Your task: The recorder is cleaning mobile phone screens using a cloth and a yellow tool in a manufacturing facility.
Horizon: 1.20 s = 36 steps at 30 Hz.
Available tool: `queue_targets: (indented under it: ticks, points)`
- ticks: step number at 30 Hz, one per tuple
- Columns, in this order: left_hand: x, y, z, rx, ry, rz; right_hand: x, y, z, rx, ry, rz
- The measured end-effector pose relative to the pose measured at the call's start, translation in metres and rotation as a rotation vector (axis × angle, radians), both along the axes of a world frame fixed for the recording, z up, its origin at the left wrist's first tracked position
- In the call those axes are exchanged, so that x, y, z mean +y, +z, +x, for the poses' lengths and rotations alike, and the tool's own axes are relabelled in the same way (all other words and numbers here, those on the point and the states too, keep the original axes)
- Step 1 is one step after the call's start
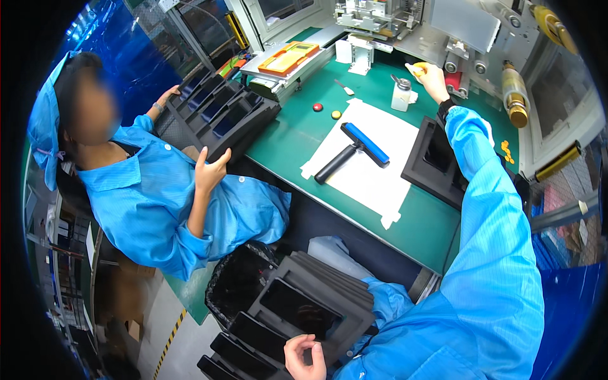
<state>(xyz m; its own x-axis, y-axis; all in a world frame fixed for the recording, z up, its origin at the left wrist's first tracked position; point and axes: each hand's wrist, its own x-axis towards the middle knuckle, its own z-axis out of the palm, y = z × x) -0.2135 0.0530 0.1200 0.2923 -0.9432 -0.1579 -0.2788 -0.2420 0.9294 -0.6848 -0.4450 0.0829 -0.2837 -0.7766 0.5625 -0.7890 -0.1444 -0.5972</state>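
Observation:
My right hand (432,81) reaches far over the green bench, fingers closed. Yellow shows at its fingertips with a small pale piece (413,67) whose kind I cannot tell. Just left of it stands a white bottle (401,96). Low in view, my left hand (304,358) is curled, thumb and fingers drawn together beside a stack of black foam trays (360,303). What it pinches, if anything, is hidden. A dark glass panel (300,308) lies in the top tray. Under my right forearm, another black tray (415,166) holds a dark panel (438,152).
A blue roller with a black handle (364,144) lies on a white sheet (345,190). To the left, a co-worker (158,209) holds a slotted black tray (253,126). A bin with a black liner (235,288) stands below. Machine rollers (515,95) stand at the back right.

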Motion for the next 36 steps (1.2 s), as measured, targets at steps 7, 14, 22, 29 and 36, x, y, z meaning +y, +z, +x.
queue_targets:
  ticks: [7,14,22,29,36]
  points:
    - [-0.029,0.003,-0.011,0.026,0.099,0.020,-0.008,-0.027,0.016,0.234,0.096,0.122]
    - [-0.033,-0.001,-0.018,0.047,0.037,0.017,0.017,-0.030,0.012,0.521,0.204,-0.021]
    - [-0.019,0.002,-0.017,0.038,0.064,-0.016,-0.005,-0.052,0.011,0.450,0.243,0.123]
    - [-0.015,-0.001,-0.008,-0.033,0.011,-0.114,-0.005,-0.041,-0.028,0.154,0.089,0.037]
    - [-0.008,-0.001,-0.003,0.019,-0.028,-0.149,0.148,-0.009,0.134,-0.919,0.830,0.597]
